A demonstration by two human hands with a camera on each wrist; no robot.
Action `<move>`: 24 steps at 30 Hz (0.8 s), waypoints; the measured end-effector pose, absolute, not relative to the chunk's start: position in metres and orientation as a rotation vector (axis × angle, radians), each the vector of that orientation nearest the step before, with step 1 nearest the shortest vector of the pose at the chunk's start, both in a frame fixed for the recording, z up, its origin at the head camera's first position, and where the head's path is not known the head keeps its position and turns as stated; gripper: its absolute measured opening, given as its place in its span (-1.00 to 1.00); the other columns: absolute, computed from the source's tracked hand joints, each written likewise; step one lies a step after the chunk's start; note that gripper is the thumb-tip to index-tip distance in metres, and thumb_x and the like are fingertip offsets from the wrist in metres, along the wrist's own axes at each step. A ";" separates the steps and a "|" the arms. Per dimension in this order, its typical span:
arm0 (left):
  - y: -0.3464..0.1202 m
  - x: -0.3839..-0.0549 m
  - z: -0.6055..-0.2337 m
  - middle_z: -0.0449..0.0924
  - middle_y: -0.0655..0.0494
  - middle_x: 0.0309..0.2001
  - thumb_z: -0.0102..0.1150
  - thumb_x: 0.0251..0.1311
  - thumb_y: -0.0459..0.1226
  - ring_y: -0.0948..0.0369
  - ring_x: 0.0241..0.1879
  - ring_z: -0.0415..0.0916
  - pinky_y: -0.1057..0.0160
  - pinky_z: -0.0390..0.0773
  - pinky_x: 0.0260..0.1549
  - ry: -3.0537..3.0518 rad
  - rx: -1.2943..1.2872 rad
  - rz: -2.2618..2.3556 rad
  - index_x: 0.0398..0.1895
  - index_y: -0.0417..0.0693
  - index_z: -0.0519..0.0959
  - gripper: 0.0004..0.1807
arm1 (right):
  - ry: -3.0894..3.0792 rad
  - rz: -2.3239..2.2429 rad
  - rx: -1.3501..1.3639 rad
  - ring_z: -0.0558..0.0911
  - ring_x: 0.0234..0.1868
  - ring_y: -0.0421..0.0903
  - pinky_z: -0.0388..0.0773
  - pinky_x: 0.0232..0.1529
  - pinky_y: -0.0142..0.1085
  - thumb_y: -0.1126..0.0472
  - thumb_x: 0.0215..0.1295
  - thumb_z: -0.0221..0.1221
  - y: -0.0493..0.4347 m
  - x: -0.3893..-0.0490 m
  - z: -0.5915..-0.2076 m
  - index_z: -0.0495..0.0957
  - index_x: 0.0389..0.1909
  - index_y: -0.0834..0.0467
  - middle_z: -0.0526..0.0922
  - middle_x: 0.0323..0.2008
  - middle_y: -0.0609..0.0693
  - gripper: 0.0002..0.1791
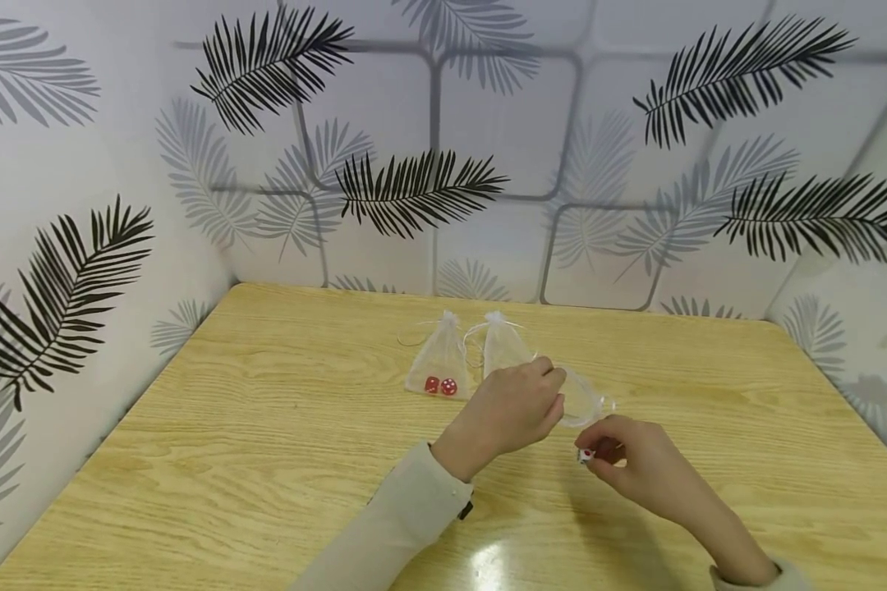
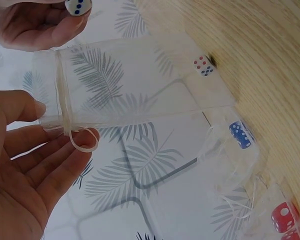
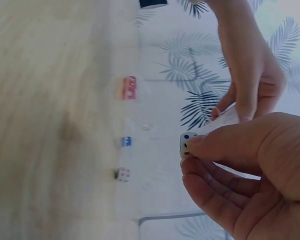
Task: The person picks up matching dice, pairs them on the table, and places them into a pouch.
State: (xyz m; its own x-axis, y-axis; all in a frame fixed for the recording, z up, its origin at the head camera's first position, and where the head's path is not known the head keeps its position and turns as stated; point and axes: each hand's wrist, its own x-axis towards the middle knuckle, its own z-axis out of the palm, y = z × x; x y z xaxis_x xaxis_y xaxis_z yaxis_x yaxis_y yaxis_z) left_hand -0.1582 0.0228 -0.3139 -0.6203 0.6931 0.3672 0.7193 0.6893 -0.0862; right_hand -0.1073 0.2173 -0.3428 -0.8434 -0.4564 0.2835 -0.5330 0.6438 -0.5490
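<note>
My left hand (image 1: pixel 516 404) pinches the rim of a sheer white drawstring bag (image 2: pixel 140 92) between thumb and fingers. The ribbon loop of this bag hangs by the fingertips in the left wrist view. A white die with red and blue dots (image 2: pixel 204 65) shows at the bag's far end. Close to the bag's mouth, my right hand (image 1: pixel 639 464) holds another white die (image 3: pixel 186 144) between thumb and fingertips. In the head view the left hand hides part of the held bag.
Two closed sheer bags stand farther back on the wooden table (image 1: pixel 266 460). The left bag (image 1: pixel 436 357) has two red dice (image 1: pixel 440 386) inside; the other bag (image 1: pixel 501 345) has blue dice (image 2: pixel 241 135). A leaf-patterned wall (image 1: pixel 488 246) rises behind the table.
</note>
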 end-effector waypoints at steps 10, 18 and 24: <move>0.024 -0.158 -0.315 0.60 0.15 -0.29 0.00 0.33 -0.19 0.35 -0.45 0.52 0.50 0.49 -0.56 -2.529 -1.110 -0.097 -0.24 -0.05 0.60 -0.80 | -2.577 0.901 0.861 0.55 -0.45 -0.40 0.56 -0.46 -0.43 0.49 -0.01 0.33 0.221 -0.107 -0.322 0.61 -0.31 0.11 0.65 -0.39 -0.12 -0.72; 0.024 -0.158 -0.316 0.59 0.17 -0.30 0.01 0.33 -0.18 0.35 -0.45 0.52 0.50 0.50 -0.54 -2.531 -1.104 -0.070 -0.24 -0.04 0.60 -0.81 | -2.467 0.845 0.840 0.53 -0.45 -0.41 0.55 -0.49 -0.45 0.54 -0.08 0.34 0.220 -0.109 -0.305 0.62 -0.31 0.13 0.63 -0.42 -0.09 -0.67; 0.024 -0.157 -0.315 0.62 0.17 -0.24 0.01 0.33 -0.17 0.35 -0.39 0.56 0.50 0.53 -0.49 -2.534 -1.097 -0.031 -0.17 -0.04 0.61 -0.78 | -2.410 0.808 0.809 0.43 -0.47 -0.40 0.42 -0.56 -0.48 0.50 -0.07 0.35 0.213 -0.114 -0.303 0.64 -0.32 0.10 0.60 -0.43 -0.15 -0.69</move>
State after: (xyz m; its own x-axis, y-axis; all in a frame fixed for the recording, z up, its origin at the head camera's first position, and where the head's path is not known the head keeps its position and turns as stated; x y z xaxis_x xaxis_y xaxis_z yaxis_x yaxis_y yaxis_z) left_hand -0.1573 0.0242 -0.3150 -0.6243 0.6989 0.3488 0.7072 0.6954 -0.1276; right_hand -0.1144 0.2134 -0.3031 -0.7160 -0.3794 0.5861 -0.6559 0.6530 -0.3787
